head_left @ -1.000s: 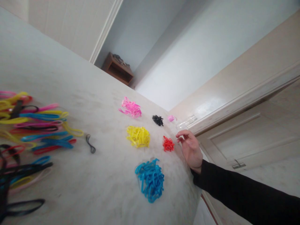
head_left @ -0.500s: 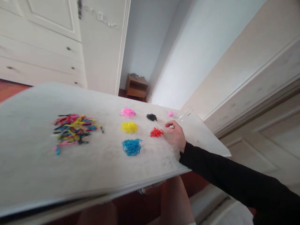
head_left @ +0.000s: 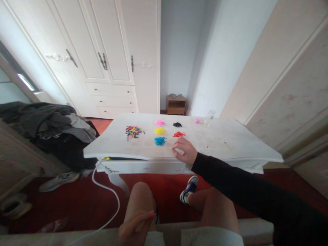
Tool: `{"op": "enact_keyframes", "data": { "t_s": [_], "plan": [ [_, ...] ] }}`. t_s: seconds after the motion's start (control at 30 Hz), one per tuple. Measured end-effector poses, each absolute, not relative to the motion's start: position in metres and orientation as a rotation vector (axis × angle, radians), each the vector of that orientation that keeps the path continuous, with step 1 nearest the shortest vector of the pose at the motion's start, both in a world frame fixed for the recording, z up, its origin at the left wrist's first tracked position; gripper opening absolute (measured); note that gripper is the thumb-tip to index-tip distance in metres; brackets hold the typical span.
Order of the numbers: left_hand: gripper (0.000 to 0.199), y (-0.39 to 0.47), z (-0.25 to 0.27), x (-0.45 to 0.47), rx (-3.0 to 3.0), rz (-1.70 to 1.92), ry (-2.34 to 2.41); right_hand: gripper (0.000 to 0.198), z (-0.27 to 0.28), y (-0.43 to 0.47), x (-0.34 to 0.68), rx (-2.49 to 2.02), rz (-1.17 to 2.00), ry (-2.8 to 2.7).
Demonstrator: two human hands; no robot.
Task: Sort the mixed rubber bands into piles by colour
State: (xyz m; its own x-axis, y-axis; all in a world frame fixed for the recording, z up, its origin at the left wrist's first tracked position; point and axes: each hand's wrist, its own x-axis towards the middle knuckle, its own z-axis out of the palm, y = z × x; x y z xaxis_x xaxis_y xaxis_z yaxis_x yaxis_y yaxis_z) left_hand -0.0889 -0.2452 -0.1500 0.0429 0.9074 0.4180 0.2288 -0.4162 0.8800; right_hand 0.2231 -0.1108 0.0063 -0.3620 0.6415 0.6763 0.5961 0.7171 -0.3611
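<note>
Near the front edge of the white table (head_left: pixel 230 140), right hand (head_left: pixel 185 150) has fingers curled in; I can't tell if they pinch anything. Left hand (head_left: pixel 137 223) over the left thigh (head_left: pixel 140 193), fingers bent, grip unclear. Red bands (head_left: pixel 179 134) just past the right hand, blue bands (head_left: pixel 160 140) to their left, mixed pile (head_left: pixel 134 132) farther left. Table stretches well rightward; wardrobe (head_left: pixel 115 41) stands behind, red floor (head_left: pixel 166 191) below.

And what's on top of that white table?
On the white table lie a multicoloured pile, pink pile, yellow pile, blue pile, black pile and red pile, plus a small pink item and a clear item. What the right hand covers can't be seen.
</note>
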Motion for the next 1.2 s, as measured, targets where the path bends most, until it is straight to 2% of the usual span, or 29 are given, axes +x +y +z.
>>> {"op": "enact_keyframes", "data": {
  "t_s": [0.07, 0.13, 0.3, 0.53, 0.67, 0.77, 0.87, 1.0, 1.1, 1.2],
  "plan": [
    [0.014, -0.23, -0.116, -0.056, 1.747, 1.44, 1.077, 0.008, 0.01, -0.138, 0.197, -0.757, 0.169, -2.364],
    [0.013, -0.205, -0.081, -0.031, 1.796, 1.449, 1.049, 0.016, 0.018, -0.16, 0.181, -0.675, 0.306, -2.473],
    [0.008, -0.145, -0.001, 0.019, 1.92, 1.385, 0.87, 0.022, 0.051, -0.175, 0.203, -0.952, 0.415, -2.169],
    [0.035, -0.092, 0.067, 0.076, 1.967, 1.208, 0.645, 0.021, 0.078, -0.135, 0.252, -1.018, 0.36, -1.765],
    [0.039, -0.035, 0.072, 0.061, 2.117, 1.182, 0.664, 0.025, 0.078, -0.075, 0.272, -1.105, 0.33, -1.606],
    [0.026, 0.024, 0.062, 0.016, 2.27, 1.255, 0.914, 0.028, 0.068, -0.023, 0.293, -1.187, 0.385, -1.506],
    [0.03, 0.075, 0.041, -0.045, 2.319, 1.279, 1.245, 0.026, 0.048, 0.013, 0.307, -1.188, 0.411, -1.471],
    [0.037, 0.109, 0.008, -0.102, 2.198, 1.24, 1.454, 0.029, 0.02, 0.03, 0.312, -1.17, 0.511, -1.465],
    [0.038, 0.117, -0.008, -0.112, 2.019, 1.231, 1.557, 0.033, 0.012, 0.029, 0.318, -1.166, 0.646, -1.56],
    [0.034, 0.122, -0.01, -0.108, 2.104, 1.112, 1.493, 0.035, 0.016, 0.026, 0.326, -1.19, 0.707, -1.635]
  ]
}}
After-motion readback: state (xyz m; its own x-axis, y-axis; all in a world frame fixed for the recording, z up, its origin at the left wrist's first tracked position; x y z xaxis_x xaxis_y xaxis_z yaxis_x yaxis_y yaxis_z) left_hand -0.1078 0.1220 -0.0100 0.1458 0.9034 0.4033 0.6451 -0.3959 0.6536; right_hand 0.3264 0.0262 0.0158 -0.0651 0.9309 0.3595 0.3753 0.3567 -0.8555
